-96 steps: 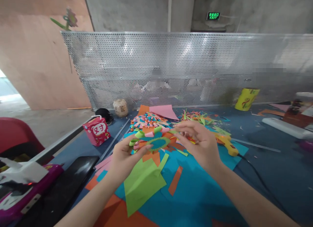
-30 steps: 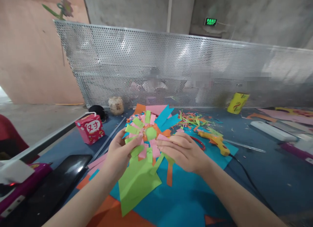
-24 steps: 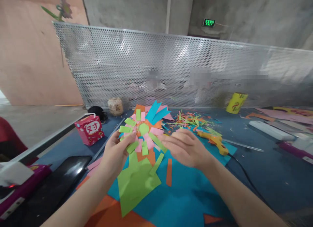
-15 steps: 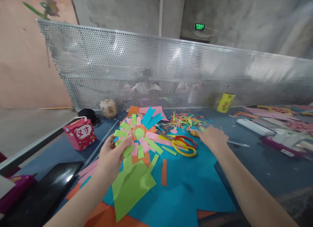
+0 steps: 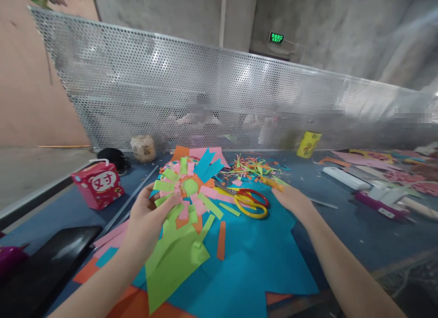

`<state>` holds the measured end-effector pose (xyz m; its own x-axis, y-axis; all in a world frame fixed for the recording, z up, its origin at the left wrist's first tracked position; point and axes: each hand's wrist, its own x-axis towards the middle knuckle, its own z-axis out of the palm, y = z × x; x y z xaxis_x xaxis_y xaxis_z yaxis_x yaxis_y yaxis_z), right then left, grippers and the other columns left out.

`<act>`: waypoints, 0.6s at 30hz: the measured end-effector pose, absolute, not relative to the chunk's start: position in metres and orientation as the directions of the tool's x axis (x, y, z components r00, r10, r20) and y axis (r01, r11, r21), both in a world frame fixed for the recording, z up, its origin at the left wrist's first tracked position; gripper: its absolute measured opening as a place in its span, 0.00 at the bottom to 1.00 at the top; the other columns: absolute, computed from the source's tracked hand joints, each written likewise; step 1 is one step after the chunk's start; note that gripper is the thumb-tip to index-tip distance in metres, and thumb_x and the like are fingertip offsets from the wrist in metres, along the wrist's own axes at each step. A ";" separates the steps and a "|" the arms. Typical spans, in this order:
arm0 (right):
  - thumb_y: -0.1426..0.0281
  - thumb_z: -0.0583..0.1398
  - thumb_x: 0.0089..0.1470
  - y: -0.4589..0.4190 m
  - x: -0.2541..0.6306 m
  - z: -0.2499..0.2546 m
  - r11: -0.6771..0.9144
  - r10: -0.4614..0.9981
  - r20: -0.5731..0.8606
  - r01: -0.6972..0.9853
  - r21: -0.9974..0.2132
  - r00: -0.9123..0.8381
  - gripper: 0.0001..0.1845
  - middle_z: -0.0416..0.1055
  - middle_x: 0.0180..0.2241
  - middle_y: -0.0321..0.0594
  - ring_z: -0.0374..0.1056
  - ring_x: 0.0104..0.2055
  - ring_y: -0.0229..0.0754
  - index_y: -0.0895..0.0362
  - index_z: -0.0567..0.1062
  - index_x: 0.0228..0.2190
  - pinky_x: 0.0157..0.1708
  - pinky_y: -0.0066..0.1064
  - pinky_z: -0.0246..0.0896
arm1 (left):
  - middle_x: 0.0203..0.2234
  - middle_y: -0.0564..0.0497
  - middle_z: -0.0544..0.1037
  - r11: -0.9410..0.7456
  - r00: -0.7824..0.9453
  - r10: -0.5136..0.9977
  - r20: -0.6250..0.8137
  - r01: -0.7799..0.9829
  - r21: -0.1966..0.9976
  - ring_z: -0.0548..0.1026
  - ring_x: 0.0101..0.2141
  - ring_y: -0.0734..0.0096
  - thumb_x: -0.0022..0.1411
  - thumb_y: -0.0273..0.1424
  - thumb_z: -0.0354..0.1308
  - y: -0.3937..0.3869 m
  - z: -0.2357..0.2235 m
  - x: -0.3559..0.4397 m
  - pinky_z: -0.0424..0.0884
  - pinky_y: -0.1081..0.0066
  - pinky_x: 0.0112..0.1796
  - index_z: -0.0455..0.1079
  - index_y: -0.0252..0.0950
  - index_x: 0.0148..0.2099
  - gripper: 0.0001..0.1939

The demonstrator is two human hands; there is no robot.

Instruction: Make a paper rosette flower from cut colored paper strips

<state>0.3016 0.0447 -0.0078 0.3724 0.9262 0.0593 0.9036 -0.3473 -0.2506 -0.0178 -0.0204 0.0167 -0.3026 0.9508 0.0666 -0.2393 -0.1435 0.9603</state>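
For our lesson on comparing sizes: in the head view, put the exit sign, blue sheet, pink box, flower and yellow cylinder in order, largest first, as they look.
1. Blue sheet
2. Flower
3. Pink box
4. Yellow cylinder
5. Exit sign
Apparent size only; nearness to the camera differs.

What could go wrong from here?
The left hand pinches the round green, pink and orange paper flower, so its curled strips might crease. The right hand, at the elongated yellow-orange tool, could knock the metal scissors with red and yellow handles lying nearby.
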 end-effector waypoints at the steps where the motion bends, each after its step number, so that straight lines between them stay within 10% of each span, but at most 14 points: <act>1: 0.57 0.45 0.50 0.043 0.300 -0.004 -0.353 0.919 0.081 0.897 -0.265 0.386 0.26 0.71 0.34 0.55 0.69 0.35 0.54 0.63 0.70 0.39 0.29 0.39 0.60 | 0.29 0.55 0.75 -0.154 -0.301 0.951 0.076 -0.243 0.958 0.74 0.25 0.73 0.43 0.27 0.63 -0.020 0.016 -0.018 0.72 0.75 0.26 0.63 0.41 0.40 0.19; 5: 0.56 0.44 0.51 0.029 0.280 0.009 -0.281 0.901 0.234 0.903 -0.325 0.365 0.24 0.69 0.38 0.50 0.67 0.38 0.51 0.60 0.63 0.42 0.31 0.36 0.60 | 0.30 0.53 0.74 -0.163 -0.281 0.955 0.093 -0.238 0.957 0.74 0.27 0.73 0.42 0.28 0.64 -0.017 0.011 -0.020 0.72 0.76 0.27 0.62 0.39 0.41 0.22; 10: 0.58 0.51 0.50 0.010 0.240 0.004 0.245 0.676 0.737 0.943 -0.225 0.000 0.23 0.65 0.37 0.52 0.65 0.37 0.50 0.61 0.59 0.42 0.30 0.36 0.62 | 0.28 0.54 0.73 -0.141 -0.269 0.960 0.083 -0.204 0.969 0.73 0.24 0.76 0.41 0.29 0.65 -0.014 0.008 -0.019 0.70 0.78 0.24 0.61 0.36 0.41 0.23; 18: 0.63 0.50 0.53 -0.004 0.218 -0.008 0.437 0.530 0.797 0.899 0.035 -0.289 0.19 0.64 0.38 0.57 0.66 0.37 0.52 0.63 0.56 0.43 0.22 0.34 0.65 | 0.29 0.53 0.73 -0.142 -0.273 0.958 0.083 -0.207 0.968 0.73 0.25 0.75 0.41 0.30 0.64 -0.014 0.008 -0.019 0.70 0.76 0.25 0.61 0.36 0.41 0.23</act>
<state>0.2181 -0.0037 -0.0077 -0.2887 0.5303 0.7971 0.8988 0.4369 0.0348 -0.0186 -0.0144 0.0081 -0.2731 0.9584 0.0826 -0.2071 -0.1424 0.9679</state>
